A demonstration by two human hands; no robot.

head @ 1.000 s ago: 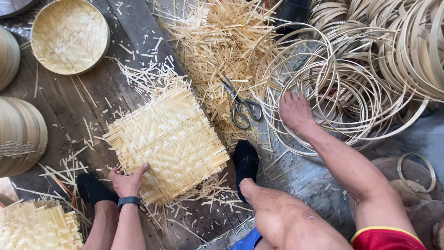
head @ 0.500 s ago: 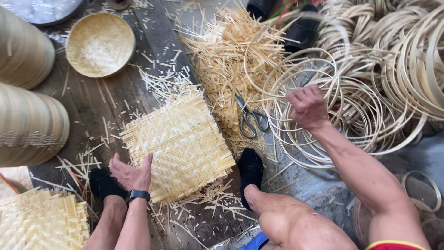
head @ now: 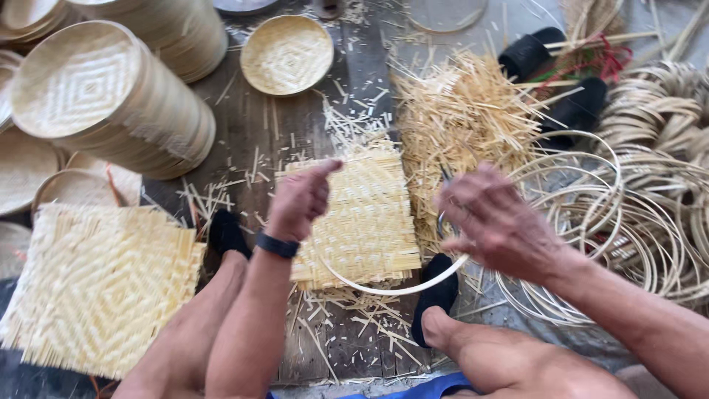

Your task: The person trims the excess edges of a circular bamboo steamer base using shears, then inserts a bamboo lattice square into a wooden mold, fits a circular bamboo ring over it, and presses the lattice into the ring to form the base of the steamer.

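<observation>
A square woven bamboo mat lies on the wooden floor between my feet. My right hand hovers over its right edge and grips a thin bamboo ring, whose lower arc curves across the mat's near edge toward my left wrist. My left hand is raised over the mat's left side, fingers curled and index finger out. Whether it holds the ring's far side is hidden. A dark band sits on my left wrist.
Stacked round woven trays stand at the left, and one small tray lies beyond the mat. A second woven mat lies near left. A heap of bamboo slivers and a pile of loose rings fill the right.
My right hand has left the ring pile and come back over the mat with one ring. My left hand has lifted off the mat's near corner. The camera has shifted left.
</observation>
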